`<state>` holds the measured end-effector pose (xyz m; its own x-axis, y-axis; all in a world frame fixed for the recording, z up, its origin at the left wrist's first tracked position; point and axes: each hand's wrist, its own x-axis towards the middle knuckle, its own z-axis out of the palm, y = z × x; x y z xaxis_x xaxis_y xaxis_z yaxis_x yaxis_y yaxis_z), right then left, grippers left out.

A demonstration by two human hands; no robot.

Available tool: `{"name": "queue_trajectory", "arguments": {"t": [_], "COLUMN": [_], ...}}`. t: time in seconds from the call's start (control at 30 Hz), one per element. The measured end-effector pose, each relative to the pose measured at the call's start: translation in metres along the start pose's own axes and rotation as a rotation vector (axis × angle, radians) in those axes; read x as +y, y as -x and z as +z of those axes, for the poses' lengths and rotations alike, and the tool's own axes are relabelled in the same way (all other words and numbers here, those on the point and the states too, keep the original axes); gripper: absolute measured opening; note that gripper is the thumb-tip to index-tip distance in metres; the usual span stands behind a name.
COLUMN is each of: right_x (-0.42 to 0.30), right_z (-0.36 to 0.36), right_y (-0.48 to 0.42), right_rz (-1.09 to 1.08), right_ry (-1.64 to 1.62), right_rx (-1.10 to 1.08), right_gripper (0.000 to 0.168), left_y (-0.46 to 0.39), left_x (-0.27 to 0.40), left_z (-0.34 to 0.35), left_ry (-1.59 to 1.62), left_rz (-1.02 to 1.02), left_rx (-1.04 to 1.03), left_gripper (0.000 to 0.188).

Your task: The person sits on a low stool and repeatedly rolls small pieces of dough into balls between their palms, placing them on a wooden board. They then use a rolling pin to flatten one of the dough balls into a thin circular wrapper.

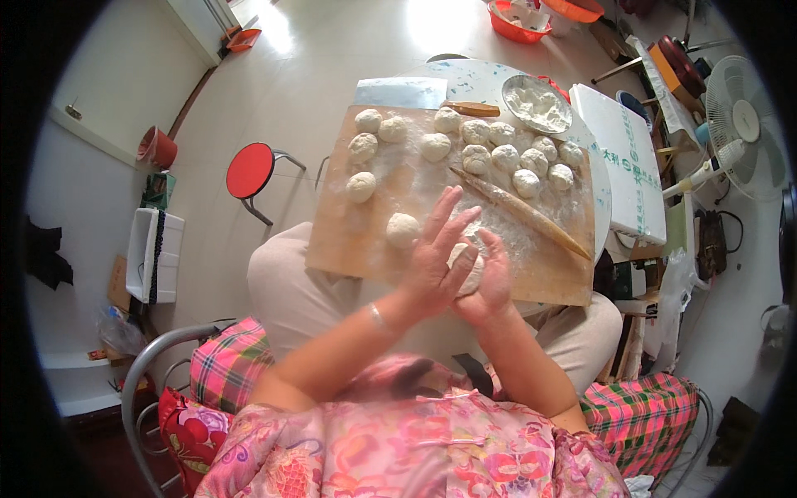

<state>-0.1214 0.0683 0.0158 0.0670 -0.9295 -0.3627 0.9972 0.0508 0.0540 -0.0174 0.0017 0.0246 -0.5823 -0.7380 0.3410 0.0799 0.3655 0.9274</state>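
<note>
My left hand, with a bracelet at the wrist, lies against a piece of dough, its fingers stretched out and its thumb across the front. My right hand cups the same dough from the other side. Both hands hold it above the near edge of a floured wooden board. Just left of them sits a single dough ball. Beyond the fingers, a tapered wooden rolling pin lies slantwise on the board. More dough balls rest along the board's far side.
Behind the board lie a cleaver's broad blade and wooden handle. A bowl of flour stands on the round table. To the right is a white foam box; a fan stands farther out. A red stool is at left.
</note>
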Motion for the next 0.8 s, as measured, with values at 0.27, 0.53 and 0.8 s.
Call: {"name": "queue_trajectory", "arguments": {"t": [0.27, 0.53, 0.8], "right_x": [-0.057, -0.143, -0.180], "right_z": [-0.037, -0.058, -0.071], "right_y": [0.031, 0.074, 0.099], "right_rz": [-0.130, -0.364, -0.628], "right_ry": [0.032, 0.040, 0.026], "right_rx": [-0.048, -0.122, -0.117], "right_gripper": [0.047, 0.048, 0.051], "left_y": [-0.038, -0.073, -0.147], "left_x": [-0.116, -0.104, -0.028], "left_z": [-0.115, -0.087, 0.117], "left_ry": [-0.927, 0.408, 0.206], "left_rz": [0.077, -0.447, -0.430], "left_rx": [-0.057, 0.202, -0.207], "left_gripper": [0.044, 0.027, 0.019]}}
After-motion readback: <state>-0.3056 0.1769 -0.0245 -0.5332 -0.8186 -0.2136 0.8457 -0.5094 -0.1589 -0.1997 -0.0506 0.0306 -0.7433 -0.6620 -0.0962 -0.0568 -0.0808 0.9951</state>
